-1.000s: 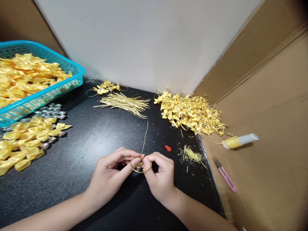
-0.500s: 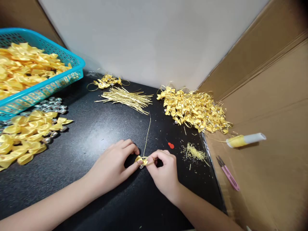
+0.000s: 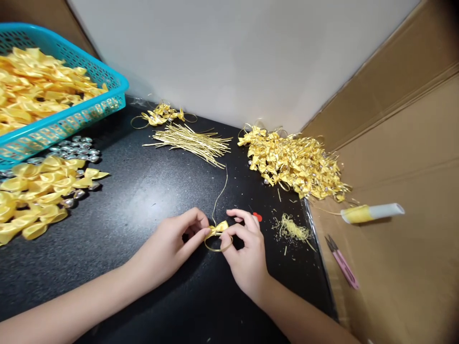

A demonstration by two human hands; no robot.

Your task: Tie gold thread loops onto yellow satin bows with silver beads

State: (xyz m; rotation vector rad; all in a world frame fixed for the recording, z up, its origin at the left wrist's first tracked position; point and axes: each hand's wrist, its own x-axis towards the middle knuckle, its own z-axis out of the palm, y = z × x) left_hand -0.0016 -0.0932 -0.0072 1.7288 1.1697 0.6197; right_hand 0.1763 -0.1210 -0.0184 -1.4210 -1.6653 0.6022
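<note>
A small yellow ribbon bow (image 3: 223,226) with a gold cord loop (image 3: 212,249) is held between my two hands, low over the black tabletop. My left hand (image 3: 181,239) pinches the bow's left side between thumb and forefinger. On the other side, my right hand (image 3: 247,248) grips the loop and the bow's right edge with thumb and forefinger, its other fingers lifted. From the bow a thin thread (image 3: 221,193) runs away up the table toward a bundle of gold cords (image 3: 195,143). The bow's middle is partly hidden by my fingertips.
At the left, a turquoise basket (image 3: 89,111) holds yellow bows; loose bows (image 3: 39,191) and silver beads (image 3: 81,149) lie before it. On the right are a heap of finished-looking bows (image 3: 294,162), thread scraps (image 3: 292,228), pink snips (image 3: 344,267), a thread-wound tube (image 3: 373,212) and a red tag (image 3: 257,217).
The bow has been turned, so its loop now hangs toward me and its right wing shows. My right hand's outer fingers have spread. The thread has gone slacker and the view has shifted slightly.
</note>
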